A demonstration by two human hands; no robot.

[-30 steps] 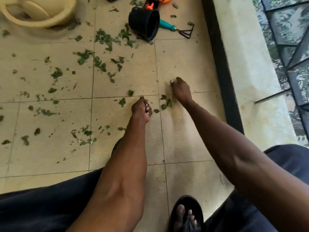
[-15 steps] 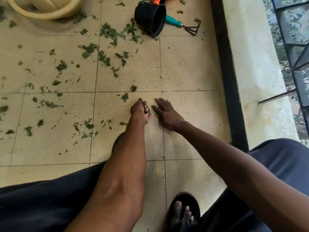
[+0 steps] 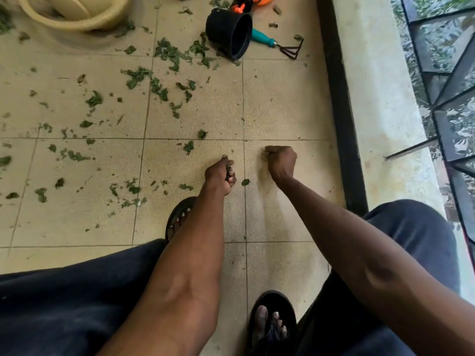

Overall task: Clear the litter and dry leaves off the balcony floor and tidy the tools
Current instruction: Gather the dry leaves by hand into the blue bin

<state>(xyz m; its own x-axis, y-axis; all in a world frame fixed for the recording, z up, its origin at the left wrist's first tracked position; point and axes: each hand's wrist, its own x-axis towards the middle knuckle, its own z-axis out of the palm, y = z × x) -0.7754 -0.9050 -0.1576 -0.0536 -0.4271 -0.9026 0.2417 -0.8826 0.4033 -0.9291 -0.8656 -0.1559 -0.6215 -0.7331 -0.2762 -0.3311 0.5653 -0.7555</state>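
My left hand (image 3: 220, 177) has its fingers curled tight round a clump of dark green leaf scraps (image 3: 228, 173) that peeks out between them. My right hand (image 3: 280, 160) is closed in a fist, knuckles up, just above the beige tiled balcony floor (image 3: 282, 104); whether it holds leaves I cannot tell, as the fingers hide the palm. Between the two hands one small green leaf (image 3: 245, 182) lies on the tile.

Scattered torn green leaves (image 3: 164, 53) cover the floor to the left and far side, thickest near a black plastic pot lying on its side (image 3: 228, 33). Just right of the pot rests a small hand rake with a teal handle and dark metal prongs (image 3: 276, 43). Beyond the pot an orange and black tool (image 3: 246, 2) is cut off by the frame's far edge, and I cannot tell what it is. A cream plastic basin (image 3: 77, 12) at far left is also cut off and blurred.

On the right, a black strip (image 3: 339, 104) borders a pale concrete ledge (image 3: 380, 98) with a dark metal railing (image 3: 442, 80). My black sandals (image 3: 272, 322) and dark trousers (image 3: 64, 299) fill the near edge. I can read no writing.
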